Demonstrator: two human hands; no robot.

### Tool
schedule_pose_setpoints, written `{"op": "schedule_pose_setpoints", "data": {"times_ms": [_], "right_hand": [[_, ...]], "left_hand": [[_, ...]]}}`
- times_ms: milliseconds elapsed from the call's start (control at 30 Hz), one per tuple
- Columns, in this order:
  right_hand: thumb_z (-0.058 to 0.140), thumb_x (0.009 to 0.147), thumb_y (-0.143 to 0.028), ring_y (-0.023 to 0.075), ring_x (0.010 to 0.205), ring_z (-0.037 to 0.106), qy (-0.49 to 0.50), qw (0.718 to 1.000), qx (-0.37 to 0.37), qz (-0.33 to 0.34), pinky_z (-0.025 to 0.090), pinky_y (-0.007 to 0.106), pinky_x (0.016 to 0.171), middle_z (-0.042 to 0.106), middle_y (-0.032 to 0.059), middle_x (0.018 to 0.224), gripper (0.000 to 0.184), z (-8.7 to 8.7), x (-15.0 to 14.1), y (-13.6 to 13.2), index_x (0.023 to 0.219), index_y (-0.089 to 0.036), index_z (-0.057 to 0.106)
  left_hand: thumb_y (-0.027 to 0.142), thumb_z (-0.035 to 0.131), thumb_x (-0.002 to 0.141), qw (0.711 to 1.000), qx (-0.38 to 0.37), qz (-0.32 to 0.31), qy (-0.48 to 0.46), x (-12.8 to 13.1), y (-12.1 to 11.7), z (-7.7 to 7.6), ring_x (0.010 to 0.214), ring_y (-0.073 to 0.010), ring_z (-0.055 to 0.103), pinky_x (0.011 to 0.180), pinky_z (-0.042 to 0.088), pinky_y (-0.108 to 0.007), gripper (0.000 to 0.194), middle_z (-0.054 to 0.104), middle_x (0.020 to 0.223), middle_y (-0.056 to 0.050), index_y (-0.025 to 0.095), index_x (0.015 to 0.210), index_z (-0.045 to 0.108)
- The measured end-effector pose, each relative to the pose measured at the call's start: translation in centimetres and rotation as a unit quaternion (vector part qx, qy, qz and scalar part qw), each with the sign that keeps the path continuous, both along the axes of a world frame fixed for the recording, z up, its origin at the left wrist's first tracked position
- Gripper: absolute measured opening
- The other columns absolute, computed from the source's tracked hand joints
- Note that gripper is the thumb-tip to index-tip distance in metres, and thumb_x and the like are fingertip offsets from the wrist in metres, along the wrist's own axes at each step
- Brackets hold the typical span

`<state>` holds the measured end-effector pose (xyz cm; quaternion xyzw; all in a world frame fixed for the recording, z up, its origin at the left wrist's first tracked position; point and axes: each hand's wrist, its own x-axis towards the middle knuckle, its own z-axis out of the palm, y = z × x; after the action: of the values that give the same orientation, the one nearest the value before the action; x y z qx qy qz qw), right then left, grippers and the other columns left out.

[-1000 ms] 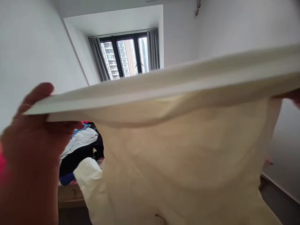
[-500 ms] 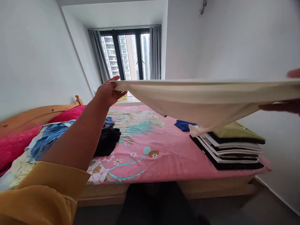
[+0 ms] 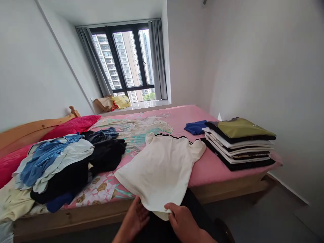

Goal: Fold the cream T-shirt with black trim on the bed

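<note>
Your white shirt (image 3: 162, 168) lies spread on the near side of the bed (image 3: 202, 173), around the middle, its neck end pointing far and its bottom edge reaching past the bed's near edge towards you. Your right hand (image 3: 181, 219) is closed at the thumb and fingers, pinching the right part of that bottom edge. Your left hand (image 3: 135, 216) is beside the left part of the same edge, its fingers loosely parted and slightly bent; you cannot tell whether it touches the cloth.

To the right of the shirt sits a stack of folded clothes (image 3: 240, 145) with an olive-green piece on top, and a blue garment (image 3: 195, 127) lies just beside its far left side. To the left is a loose heap of clothes (image 3: 60, 165), in blue, white and black. A red pillow (image 3: 72, 127) lies beyond the heap, near the wooden headboard (image 3: 37, 130).
</note>
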<state>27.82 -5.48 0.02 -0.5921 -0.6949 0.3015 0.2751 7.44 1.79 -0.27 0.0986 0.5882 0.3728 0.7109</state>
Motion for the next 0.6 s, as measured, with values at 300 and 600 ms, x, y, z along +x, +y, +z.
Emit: {"op": "schedule_pose_setpoints", "data": {"times_ms": [300, 600], "right_hand": [[0.050, 0.080, -0.027, 0.0182, 0.074, 0.065, -0.023, 0.998, -0.001, 0.062, 0.040, 0.022, 0.063, 0.070, 0.0033, 0.083, 0.023, 0.5, -0.4, -1.8, 0.096, -0.023, 0.066], [0.042, 0.081, -0.041, 0.0195, 0.076, 0.060, 0.159, 0.947, 0.092, -0.264, 0.049, 0.031, 0.069, 0.066, 0.0065, 0.086, 0.036, -3.4, 13.4, 6.3, 0.100, -0.017, 0.061]], "left_hand": [[0.035, 0.065, 0.074, 0.963, 0.087, -0.017, -0.254, 9.3, -6.5, -3.3, 0.074, -0.0226, 0.066, 0.072, 0.050, -0.031, 0.021, 0.068, 0.071, -0.007, 0.014, 0.078, 0.065], [0.004, 0.070, 0.062, 0.993, -0.006, 0.063, -0.097, 6.0, -6.6, -7.3, 0.062, -0.0188, 0.065, 0.067, 0.054, -0.034, 0.043, 0.066, 0.066, 0.000, 0.018, 0.098, 0.051]]}}
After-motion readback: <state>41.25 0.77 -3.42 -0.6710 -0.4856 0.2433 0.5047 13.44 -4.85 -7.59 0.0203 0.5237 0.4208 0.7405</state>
